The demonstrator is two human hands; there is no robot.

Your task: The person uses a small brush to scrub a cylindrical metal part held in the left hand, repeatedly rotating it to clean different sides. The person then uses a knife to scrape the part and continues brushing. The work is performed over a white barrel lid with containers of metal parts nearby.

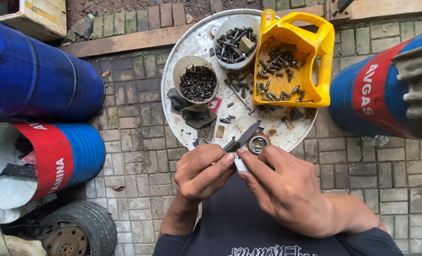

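My left hand (200, 173) grips the handle of a dark knife (247, 136), whose blade points up and to the right over the drum lid's near edge. Thumb and forefinger of my right hand (287, 189) pinch a small white piece (241, 164). The two hands meet at this piece, just under the knife. A round metal bearing ring (258, 144) lies on the white drum lid (182, 42), right above my right fingertips.
On the lid stand two cut plastic cups of dark screws (197, 83) and bolts (234, 42), a cut yellow jerrycan (315, 45) with bolts, and a dark rag (197, 116). Blue drums (35, 76) lie left and right (362, 90). A tyre (85, 225) sits bottom left on brick paving.
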